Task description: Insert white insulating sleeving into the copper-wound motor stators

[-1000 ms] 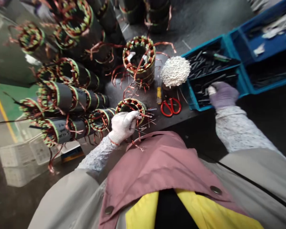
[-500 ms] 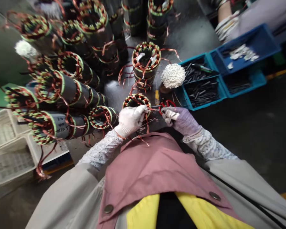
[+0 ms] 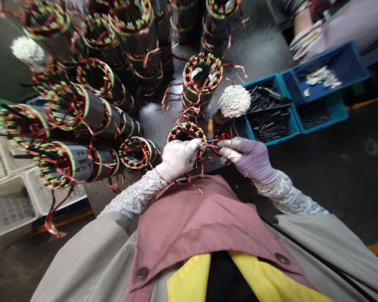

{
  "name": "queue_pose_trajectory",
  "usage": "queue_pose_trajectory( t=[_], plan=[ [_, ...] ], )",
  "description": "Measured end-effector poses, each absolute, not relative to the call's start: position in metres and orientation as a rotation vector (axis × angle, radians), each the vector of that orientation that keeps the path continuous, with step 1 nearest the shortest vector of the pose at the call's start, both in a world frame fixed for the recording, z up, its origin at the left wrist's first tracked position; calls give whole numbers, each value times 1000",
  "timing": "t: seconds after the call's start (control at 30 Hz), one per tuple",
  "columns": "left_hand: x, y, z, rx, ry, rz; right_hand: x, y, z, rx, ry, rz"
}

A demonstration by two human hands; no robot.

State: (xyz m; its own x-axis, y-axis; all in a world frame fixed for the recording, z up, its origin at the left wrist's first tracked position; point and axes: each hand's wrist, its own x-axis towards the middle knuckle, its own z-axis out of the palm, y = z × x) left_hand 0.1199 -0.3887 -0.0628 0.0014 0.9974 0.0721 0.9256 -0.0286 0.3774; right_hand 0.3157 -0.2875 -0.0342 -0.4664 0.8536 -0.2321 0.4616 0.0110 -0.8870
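Note:
A small wound stator (image 3: 186, 131) with copper wire and green slot liners stands at the near edge of the dark bench. My left hand (image 3: 178, 157), in a white glove, is closed on copper lead wires at the stator's near rim. My right hand (image 3: 250, 157), in a purple glove, pinches a thin dark sleeve whose tip points left toward the wire held by my left hand. The two hands nearly meet just right of the stator. Red-handled scissors (image 3: 221, 137) lie partly hidden behind my right hand.
Several long stators (image 3: 82, 110) lie stacked at the left, and another stator (image 3: 202, 79) stands upright behind. A bundle of white tubes (image 3: 234, 101) and blue bins (image 3: 271, 111) of dark sleeves sit at the right. Another person's gloved hand (image 3: 305, 40) is at top right. White crates (image 3: 9, 201) stand lower left.
My right hand left the blue bin and came to the stator, now holding a thin sleeve against the wire. My left hand stayed at the stator's rim. The view shifted slightly.

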Motion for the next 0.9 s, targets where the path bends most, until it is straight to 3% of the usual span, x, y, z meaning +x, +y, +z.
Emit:
queue_pose_trajectory(
  t=[0.17,0.33,0.53,0.73,0.9],
  plan=[
    [121,-388,-63,2054,2043,469,313,-292,-40,-1405,-1919,1536],
    [122,-388,-63,2028,2050,442,313,-293,-41,-1314,-2065,1377],
    [122,-388,-63,1984,2018,488,316,-288,-33,-1444,-1979,1631],
    [122,-388,-62,2022,2048,439,308,-297,-46,-1257,-2296,1136],
    [121,-388,-61,2045,2030,445,318,-289,-42,-1173,-2508,1078]
  ],
)
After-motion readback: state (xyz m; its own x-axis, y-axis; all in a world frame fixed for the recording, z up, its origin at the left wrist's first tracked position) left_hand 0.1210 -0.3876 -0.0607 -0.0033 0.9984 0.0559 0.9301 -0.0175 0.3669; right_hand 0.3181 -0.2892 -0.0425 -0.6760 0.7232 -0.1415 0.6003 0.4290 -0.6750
